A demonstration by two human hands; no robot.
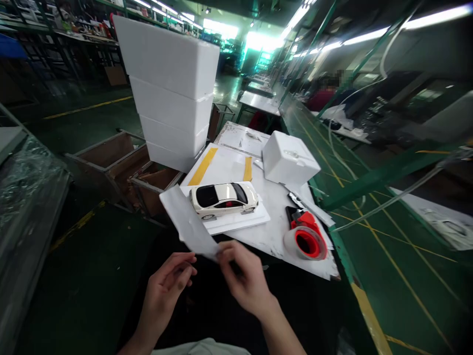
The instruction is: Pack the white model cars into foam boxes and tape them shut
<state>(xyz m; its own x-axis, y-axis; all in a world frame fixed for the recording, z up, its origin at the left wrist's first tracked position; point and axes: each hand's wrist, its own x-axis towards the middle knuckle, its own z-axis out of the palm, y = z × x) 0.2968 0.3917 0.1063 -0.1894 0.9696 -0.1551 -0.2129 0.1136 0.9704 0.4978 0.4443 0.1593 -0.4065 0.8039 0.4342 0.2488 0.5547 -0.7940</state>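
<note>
A cream-white model car point(225, 198) with a dark roof and windows sits on a white foam slab point(254, 222) on the worktable. At the car's rear end, a thin white sheet point(194, 229), which looks like soft packing foam, slants toward me and overlaps the slab. Its near corner is pinched between the thumb and fingers of my right hand point(246, 276). My left hand point(168, 283) hovers just left of that corner, fingers loosely curled and thumb apart, with nothing visible in it.
White foam boxes point(166, 64) rise in a tall stack at the table's far left. Another white foam box point(290, 160) stands at the back right. A red tape dispenser with a tape roll point(306, 241) lies near the right edge. Brown bins point(118, 165) stand left on the floor.
</note>
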